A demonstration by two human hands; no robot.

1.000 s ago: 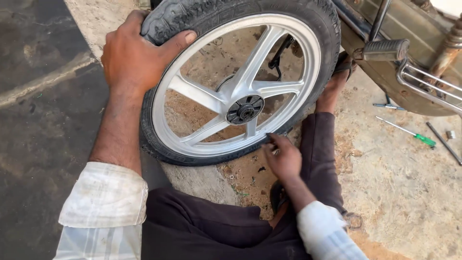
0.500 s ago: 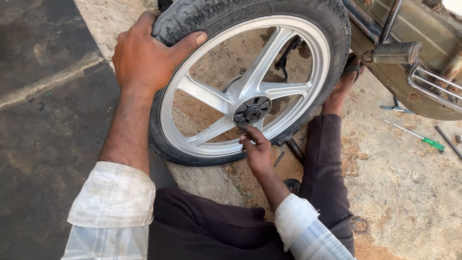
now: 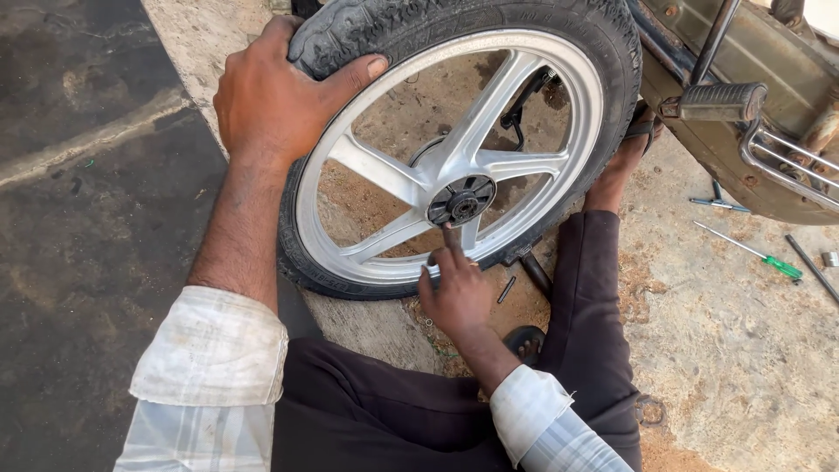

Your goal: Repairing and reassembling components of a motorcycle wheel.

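Observation:
A motorcycle wheel stands upright on the ground, with a black tyre [image 3: 489,22] and a silver spoked rim [image 3: 376,170]. My left hand [image 3: 275,92] grips the tyre at its upper left, thumb laid over the rim edge. My right hand [image 3: 454,288] is raised in front of the lower rim, fingers apart, one fingertip reaching up just under the dark hub [image 3: 461,203]. It holds nothing that I can see. My legs in dark trousers lie under the wheel, one foot behind the tyre on the right.
A motorcycle body with a black footpeg [image 3: 721,100] stands at the upper right. On the concrete to the right lie a green-handled screwdriver [image 3: 752,253], another small tool [image 3: 718,203] and a metal rod [image 3: 813,267]. Dark asphalt lies on the left.
My right hand has risen from the ground below the rim to the hub. The view has shifted a little; my left hand keeps its grip on the tyre.

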